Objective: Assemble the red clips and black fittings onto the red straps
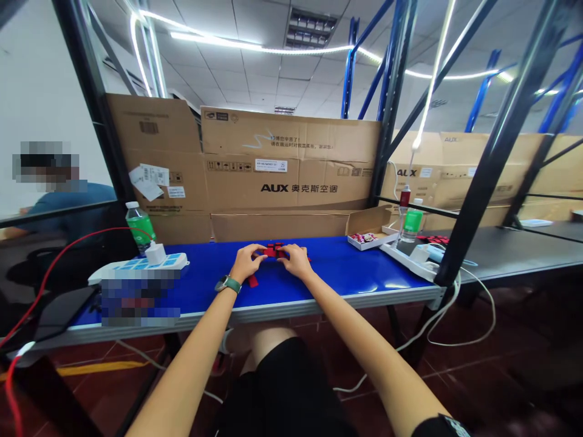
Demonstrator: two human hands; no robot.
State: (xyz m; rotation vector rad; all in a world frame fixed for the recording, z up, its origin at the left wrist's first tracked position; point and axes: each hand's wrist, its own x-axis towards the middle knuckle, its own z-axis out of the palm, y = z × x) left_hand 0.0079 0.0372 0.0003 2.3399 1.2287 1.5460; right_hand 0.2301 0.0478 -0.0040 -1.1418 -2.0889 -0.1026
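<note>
Both my hands meet over the blue tabletop, in front of the cardboard wall. Between them is a small red and black piece, too small to name exactly. My left hand, with a watch on its wrist, grips the piece's left side with thumb and fingers. On its right side, my right hand pinches it in the same way. A flat red strip lies on the table just below my left hand. Another bit of red shows beside my right hand, partly hidden by it.
At left stand a power strip with a white plug and a green-labelled bottle. An open box of small items sits at right, near another power strip and a second bottle. A person sits beyond the left post.
</note>
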